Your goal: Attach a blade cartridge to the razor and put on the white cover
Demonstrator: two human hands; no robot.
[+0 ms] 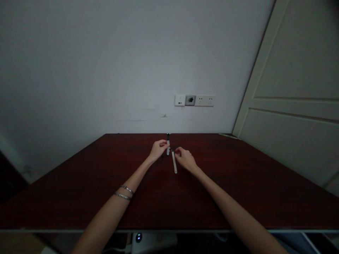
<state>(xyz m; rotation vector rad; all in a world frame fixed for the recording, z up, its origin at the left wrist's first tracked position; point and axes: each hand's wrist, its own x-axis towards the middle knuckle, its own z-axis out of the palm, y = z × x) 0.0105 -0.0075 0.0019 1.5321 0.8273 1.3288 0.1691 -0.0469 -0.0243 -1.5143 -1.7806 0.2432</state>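
Observation:
My left hand is closed in a pinch around a slim tool with a grey handle. It has dark ends and a narrow crosspiece at its far tip, and it points toward the wall; its exact kind is too small to make out. Just to its right, a thin pale strip-like handle has a small hole at its near end and a dark far end. The curled fingers of my right hand are pinched at that dark end, partly hiding it. Both hands are over the dark red tabletop.
Behind the table rises a pale wall with a row of sockets. A light panelled door borders the right side. A thin strip lies at the back right corner. Under the front edge sits a white device with a lit display.

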